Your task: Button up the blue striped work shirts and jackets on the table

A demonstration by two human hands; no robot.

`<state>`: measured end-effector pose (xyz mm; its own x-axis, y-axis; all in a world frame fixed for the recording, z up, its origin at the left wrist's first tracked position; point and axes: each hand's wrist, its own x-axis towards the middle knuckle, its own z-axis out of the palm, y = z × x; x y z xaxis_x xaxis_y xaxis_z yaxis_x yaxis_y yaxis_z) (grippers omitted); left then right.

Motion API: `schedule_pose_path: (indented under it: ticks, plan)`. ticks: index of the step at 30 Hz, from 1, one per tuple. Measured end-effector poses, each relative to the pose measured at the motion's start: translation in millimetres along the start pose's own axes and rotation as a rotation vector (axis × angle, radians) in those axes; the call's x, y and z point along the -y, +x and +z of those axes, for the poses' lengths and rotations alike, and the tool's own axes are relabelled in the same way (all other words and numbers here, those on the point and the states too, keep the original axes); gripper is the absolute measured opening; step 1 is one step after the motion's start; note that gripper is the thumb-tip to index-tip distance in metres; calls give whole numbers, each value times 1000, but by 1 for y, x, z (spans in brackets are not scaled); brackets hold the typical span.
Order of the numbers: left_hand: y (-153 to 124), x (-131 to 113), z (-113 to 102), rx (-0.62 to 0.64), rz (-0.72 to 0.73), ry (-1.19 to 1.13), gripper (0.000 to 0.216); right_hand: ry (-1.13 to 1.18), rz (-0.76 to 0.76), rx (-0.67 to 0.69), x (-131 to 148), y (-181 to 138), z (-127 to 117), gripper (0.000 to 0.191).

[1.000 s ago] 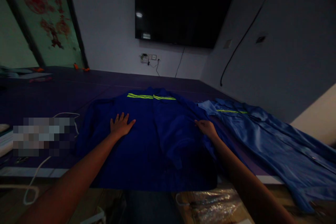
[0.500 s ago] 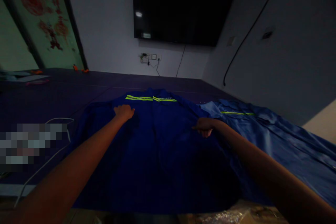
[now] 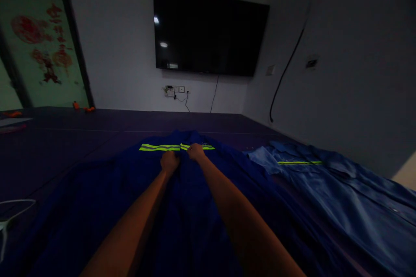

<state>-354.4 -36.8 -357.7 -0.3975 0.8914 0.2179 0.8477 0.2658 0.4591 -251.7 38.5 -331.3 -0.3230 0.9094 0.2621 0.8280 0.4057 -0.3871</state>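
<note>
A dark blue work jacket (image 3: pixel 107 207) with a yellow-green reflective stripe (image 3: pixel 156 147) lies spread on a dark purple table (image 3: pixel 65 138). Both my arms reach far over it. My left hand (image 3: pixel 169 161) is closed on the fabric just below the stripe, near the jacket's middle. Right beside it, my right hand (image 3: pixel 196 152) is closed on the cloth at the stripe. The fingertips of both hands are buried in the folds.
A lighter blue jacket (image 3: pixel 331 186) with its own stripe lies to the right on the same table. A white cable (image 3: pixel 13 207) loops at the left edge. A black screen (image 3: pixel 211 30) hangs on the far wall above a socket. Small orange items (image 3: pixel 81 107) sit far left.
Both hands have moved from the jacket's sides up and inward to its top middle and closed on the cloth. The view has leaned forward over the table.
</note>
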Motion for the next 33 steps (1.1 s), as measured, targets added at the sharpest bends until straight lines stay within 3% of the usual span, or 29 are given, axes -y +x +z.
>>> schedule_pose_path:
  ticks: [4,7,11,15,19,25,29,33]
  plan:
    - [8,-4,14,-54,-113,-21,40,130,22,-82,-5,5,34,22]
    - [12,-4,17,-85,-28,-2,41,202,61,-123,-16,6,45,24]
    - [19,0,21,-57,122,2,43,273,44,-150,-26,8,46,15]
    - [24,2,27,-4,217,-20,41,451,75,-159,-29,9,47,22]
    - [24,0,29,39,258,-13,33,568,88,-130,-33,11,48,29]
    - [24,-1,28,56,267,-42,30,550,45,-141,-36,13,47,28]
    - [32,1,32,13,255,-209,30,562,40,-172,-35,12,47,27]
    - [43,5,37,-23,251,-608,33,618,56,-145,-34,11,45,26]
